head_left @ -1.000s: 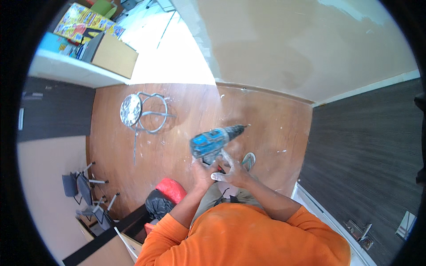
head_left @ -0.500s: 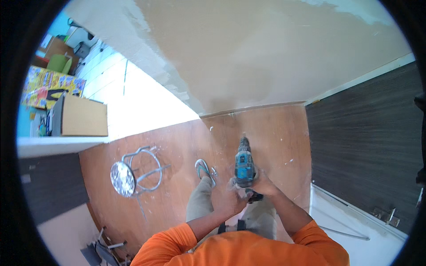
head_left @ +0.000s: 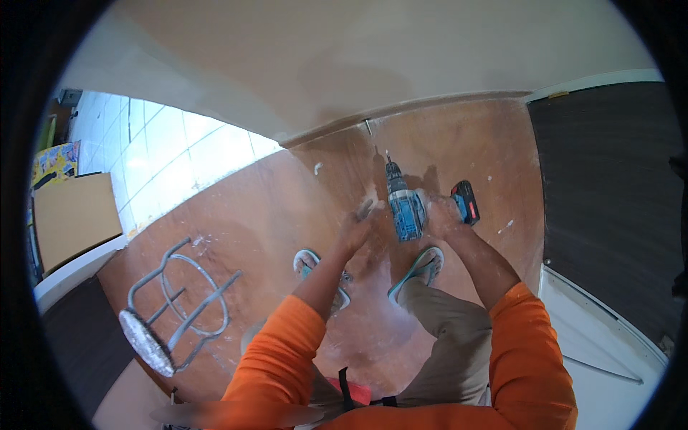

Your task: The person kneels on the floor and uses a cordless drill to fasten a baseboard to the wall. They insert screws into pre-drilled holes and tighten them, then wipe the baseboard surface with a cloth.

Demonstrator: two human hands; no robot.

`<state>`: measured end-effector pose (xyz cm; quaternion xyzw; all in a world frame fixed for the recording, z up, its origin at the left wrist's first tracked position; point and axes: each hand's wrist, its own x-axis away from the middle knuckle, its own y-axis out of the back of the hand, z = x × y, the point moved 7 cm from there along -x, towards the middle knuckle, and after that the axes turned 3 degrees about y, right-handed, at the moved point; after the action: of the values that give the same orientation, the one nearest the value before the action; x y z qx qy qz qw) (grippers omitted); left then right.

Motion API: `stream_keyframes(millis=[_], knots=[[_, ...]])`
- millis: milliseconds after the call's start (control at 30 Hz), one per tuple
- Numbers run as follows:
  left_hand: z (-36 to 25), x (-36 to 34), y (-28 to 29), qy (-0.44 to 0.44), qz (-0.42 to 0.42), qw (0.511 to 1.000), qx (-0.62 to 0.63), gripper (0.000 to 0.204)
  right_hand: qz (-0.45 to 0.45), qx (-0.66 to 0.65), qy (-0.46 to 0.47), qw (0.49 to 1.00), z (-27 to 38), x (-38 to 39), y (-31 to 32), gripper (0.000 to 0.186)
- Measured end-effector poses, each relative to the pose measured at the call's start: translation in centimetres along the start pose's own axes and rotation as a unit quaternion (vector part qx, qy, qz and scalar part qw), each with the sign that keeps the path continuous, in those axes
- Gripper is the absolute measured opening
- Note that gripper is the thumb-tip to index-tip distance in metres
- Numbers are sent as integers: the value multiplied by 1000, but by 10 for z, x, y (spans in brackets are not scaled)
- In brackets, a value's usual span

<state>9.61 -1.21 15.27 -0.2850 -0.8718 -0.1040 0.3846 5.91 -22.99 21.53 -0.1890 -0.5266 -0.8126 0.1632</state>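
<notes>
A blue and black cordless drill [head_left: 407, 213] is in my right hand [head_left: 442, 215], its fingers wrapped round the handle. The battery [head_left: 464, 202] sticks out to the right of that hand. The drill's chuck [head_left: 393, 172] and a thin bit point away from me, toward the foot of the wall. Left of the drill, and apart from it, my left hand [head_left: 358, 223] hangs over the floor with its dusty fingers apart; I see nothing in them. A thin metal rod [head_left: 368, 127] lies at the wall's base, beyond the bit.
A plastered wall [head_left: 322, 64] rises ahead of the reddish-brown floor [head_left: 272, 215]. To the left, a metal stool [head_left: 147, 342] lies tipped over. A cardboard box [head_left: 77, 221] stands at far left. Dark panelling [head_left: 609, 201] is at right. My sandalled feet are below my hands.
My left hand has come away from the drill. My right hand has turned the drill, so the battery now sits to the right, and both hands are farther forward. The view has shifted.
</notes>
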Motion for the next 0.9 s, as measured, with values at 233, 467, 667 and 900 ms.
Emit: stream_keyframes(millis=[233,467,667,900], knots=[[21,-123,-72,-20,8,992,128,56,-77,103,49,990,-54,-70,-51,41],[19,-188,-80,-37,10,994,104,40,-58,196,36,978,-80,-106,-61,45],[26,-187,-83,-48,1,980,195,40,-52,198,84,975,-83,-121,-67,52],[36,-193,-78,-59,-11,969,239,31,-42,185,85,978,-81,-126,-74,48]])
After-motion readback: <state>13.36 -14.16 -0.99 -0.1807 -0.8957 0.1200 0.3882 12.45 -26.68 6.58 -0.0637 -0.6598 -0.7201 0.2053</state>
